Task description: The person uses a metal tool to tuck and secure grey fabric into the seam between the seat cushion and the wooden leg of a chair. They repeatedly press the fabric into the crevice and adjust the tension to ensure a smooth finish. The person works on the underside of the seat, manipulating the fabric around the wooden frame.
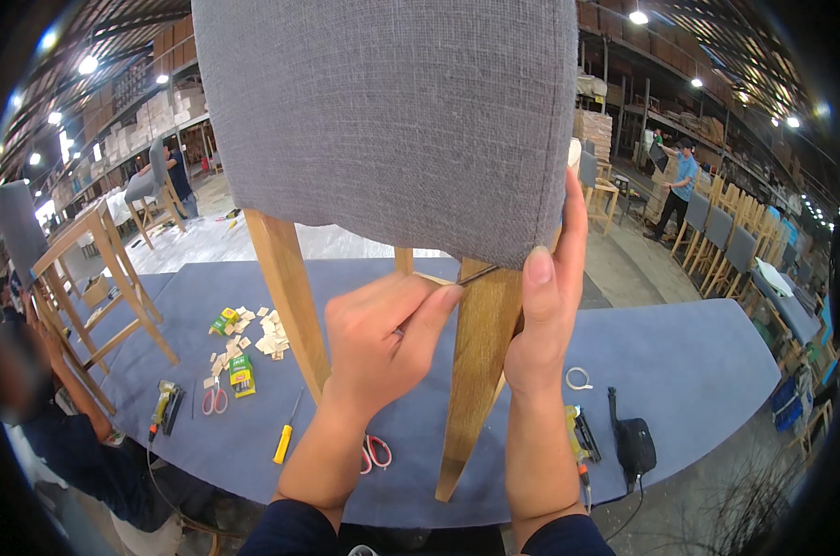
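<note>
A chair with grey woven upholstery (392, 120) stands before me, its wooden legs pointing down. My left hand (383, 329) is closed in a pinch on a thin dark pointed tool (478, 275). The tool's tip meets the fabric's lower edge, at the top of the near right wooden leg (480, 371); most of its length is hidden in my fist. My right hand (552, 306) grips the chair's right corner, thumb on the front by the seam, fingers along the side. Another wooden leg (288, 292) stands left of my left hand.
On the grey-blue covered table (680, 352) lie a yellow screwdriver (284, 443), red-handled scissors (376, 451), wooden pieces (272, 334), small boxes (241, 375), a tape ring (578, 378), a staple gun (579, 435) and a black pouch (635, 445). A co-worker (68, 417) sits at left beside another chair (95, 269).
</note>
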